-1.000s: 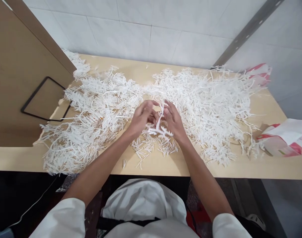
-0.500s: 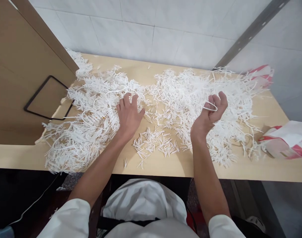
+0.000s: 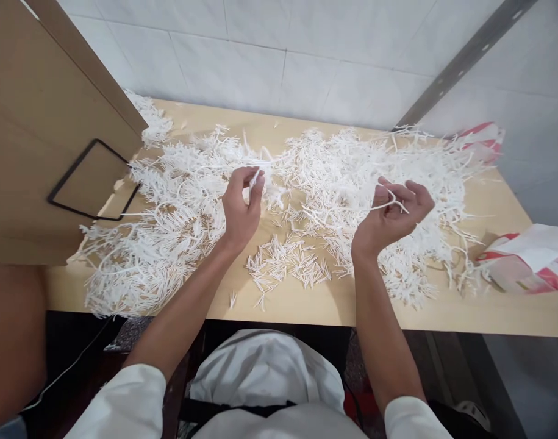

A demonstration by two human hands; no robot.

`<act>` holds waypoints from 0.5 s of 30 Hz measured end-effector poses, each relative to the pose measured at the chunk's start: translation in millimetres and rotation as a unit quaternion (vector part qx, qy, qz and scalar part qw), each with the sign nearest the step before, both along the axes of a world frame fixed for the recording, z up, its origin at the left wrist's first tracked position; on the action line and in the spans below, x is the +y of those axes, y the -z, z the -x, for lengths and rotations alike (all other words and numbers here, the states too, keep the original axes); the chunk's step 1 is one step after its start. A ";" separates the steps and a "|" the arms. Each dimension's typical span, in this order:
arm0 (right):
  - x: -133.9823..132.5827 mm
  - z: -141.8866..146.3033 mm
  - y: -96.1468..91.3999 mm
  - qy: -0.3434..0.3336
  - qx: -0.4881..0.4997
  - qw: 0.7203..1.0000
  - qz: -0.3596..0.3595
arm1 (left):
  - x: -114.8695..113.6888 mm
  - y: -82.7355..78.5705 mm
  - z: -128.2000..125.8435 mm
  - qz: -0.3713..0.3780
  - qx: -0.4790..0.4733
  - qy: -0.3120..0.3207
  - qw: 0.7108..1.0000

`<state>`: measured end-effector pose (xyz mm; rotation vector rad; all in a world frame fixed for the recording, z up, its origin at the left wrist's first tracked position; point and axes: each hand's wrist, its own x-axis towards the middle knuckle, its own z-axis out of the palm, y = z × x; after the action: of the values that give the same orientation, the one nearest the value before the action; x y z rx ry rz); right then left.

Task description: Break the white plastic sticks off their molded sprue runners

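Note:
My left hand (image 3: 242,207) is closed over the left pile, thumb and fingers pinching a white branched plastic strand (image 3: 255,178). Some of that strand's branches stick out beyond the fingertips. My right hand (image 3: 393,213), palm turned up and fingers curled, has a thin white forked strand (image 3: 394,203) lying across its fingers. Beneath and behind it spreads the right pile of white strands (image 3: 338,164). Tangled branched pieces make up the left pile (image 3: 169,244). Between my forearms lies a small group of short white sticks (image 3: 288,262) on the wooden tabletop (image 3: 306,308).
A cardboard panel (image 3: 45,140) with a black rectangular outline stands at the left. Another person's bare arm (image 3: 13,341) is at the lower left. Red-and-white plastic bags (image 3: 521,262) lie at the right. Behind the table are a tiled wall (image 3: 242,67) and a metal upright (image 3: 461,64).
My left hand has gone from spread fingers on the pile to pinching a white strand. The right hand's fingers have opened slightly around its strand. Another person's arm has appeared at lower left.

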<state>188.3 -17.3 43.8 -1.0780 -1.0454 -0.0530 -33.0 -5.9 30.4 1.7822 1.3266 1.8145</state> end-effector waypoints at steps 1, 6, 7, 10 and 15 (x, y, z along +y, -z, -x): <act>0.3 -0.8 1.5 0.008 0.001 1.000 0.025 | -2.9 -2.3 -2.1 -0.014 -0.043 0.022 0.999; 3.6 -10.8 17.0 -0.017 0.034 0.966 0.255 | -14.1 -14.5 -10.7 0.010 -0.193 0.080 0.978; 5.2 -13.1 19.5 -0.064 0.067 0.958 0.272 | -13.4 -15.9 -11.0 0.031 -0.208 0.079 0.974; 10.1 -18.3 20.8 -0.197 0.164 0.935 0.247 | -4.6 -15.8 -8.4 0.101 -0.258 0.117 0.954; 10.0 -16.5 10.7 -0.287 0.104 0.930 0.204 | 12.6 -7.3 -0.3 0.172 -0.330 0.213 0.904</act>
<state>204.7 -7.3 33.1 -1.0751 -1.1685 0.7662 -32.6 6.8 37.7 1.0187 0.8316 1.5903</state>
